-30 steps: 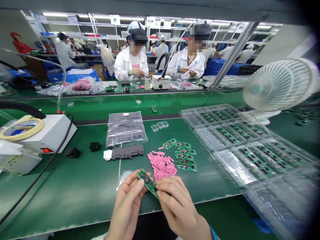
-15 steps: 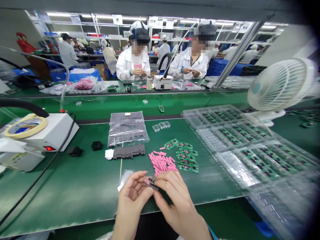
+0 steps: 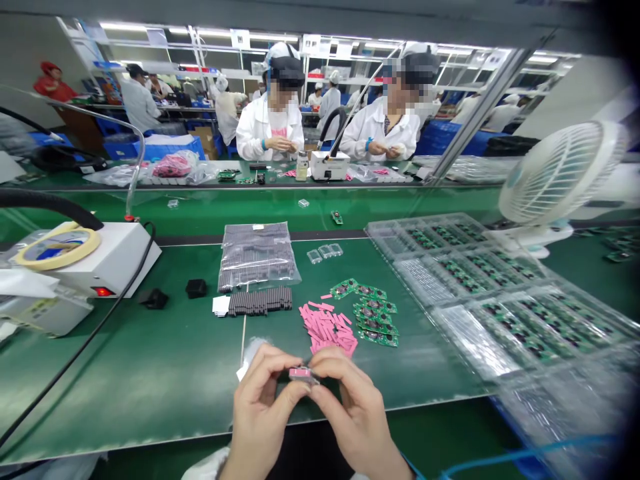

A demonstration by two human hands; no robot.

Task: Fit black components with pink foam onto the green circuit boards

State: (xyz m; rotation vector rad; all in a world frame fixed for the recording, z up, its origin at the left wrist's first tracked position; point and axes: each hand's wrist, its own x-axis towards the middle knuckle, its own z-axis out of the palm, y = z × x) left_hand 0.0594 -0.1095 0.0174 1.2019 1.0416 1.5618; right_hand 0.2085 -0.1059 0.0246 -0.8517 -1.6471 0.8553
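Just nearside of the pink strip pile (image 3: 326, 328), I saw the L hand (image 3: 260, 407) & R hand (image 3: 353, 407) pinching one small pink-faced piece (image 3: 301, 374) btwn thumbs & fingertips, both gripping it. Green PCBs (image 3: 376, 325) lay just R of the pile, a dark striped row (image 3: 263, 301) L, clear trays (image 3: 433, 313) farther R, a fan (image 3: 563, 173) way back R.

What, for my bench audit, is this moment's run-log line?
left hand: holding pink-faced part | right hand: holding same part | ahead: pink strips, green circuit boards

Nothing legible — pink lettering (image 3: 278, 133) on co-worker's shirt (image 3: 278, 119) blurred — hung sheets (image 3: 240, 39) too small to read.
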